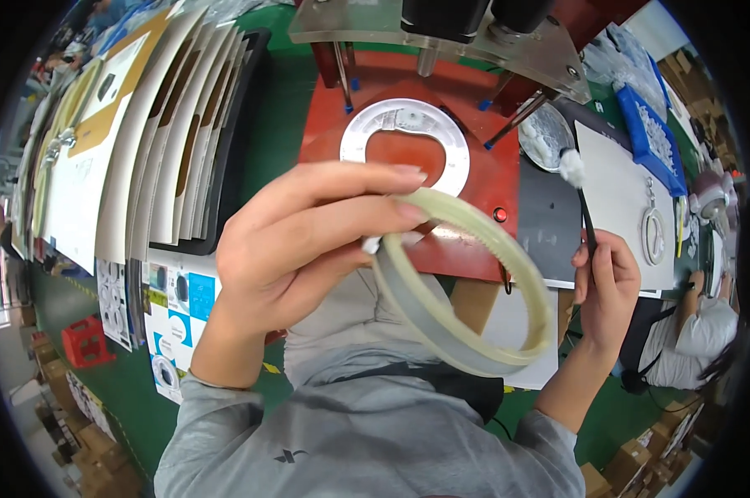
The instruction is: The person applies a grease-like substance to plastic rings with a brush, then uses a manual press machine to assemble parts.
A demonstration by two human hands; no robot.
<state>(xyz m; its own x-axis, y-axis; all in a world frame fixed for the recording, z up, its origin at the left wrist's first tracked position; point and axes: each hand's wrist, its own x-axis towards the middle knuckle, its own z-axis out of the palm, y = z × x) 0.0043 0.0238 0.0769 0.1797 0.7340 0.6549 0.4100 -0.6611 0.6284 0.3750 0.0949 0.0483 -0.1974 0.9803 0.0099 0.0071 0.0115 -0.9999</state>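
Note:
My left hand (296, 228) is closed on a cream plastic ring with fine teeth along its inner wall (539, 315). It grips the ring's left side between fingers and thumb and holds it tilted above my lap. A small white bit shows by the fingertips; I cannot make out what it is. In my right hand (611, 282) is a thin black stick (590, 217), held upright, its top covered by a white, grease-like clump (572, 168). Just beyond that clump sits a round dish (564, 124) with white paste in it. The ring and the stick are apart.
A press with a clear plate (366, 25) stands over a red base (325, 137), where a white ring-shaped part (358, 137) lies. Cardboard dividers (142, 166) fill a black tray at left. At right are a blue bin of small white parts (674, 178) and another person (690, 340).

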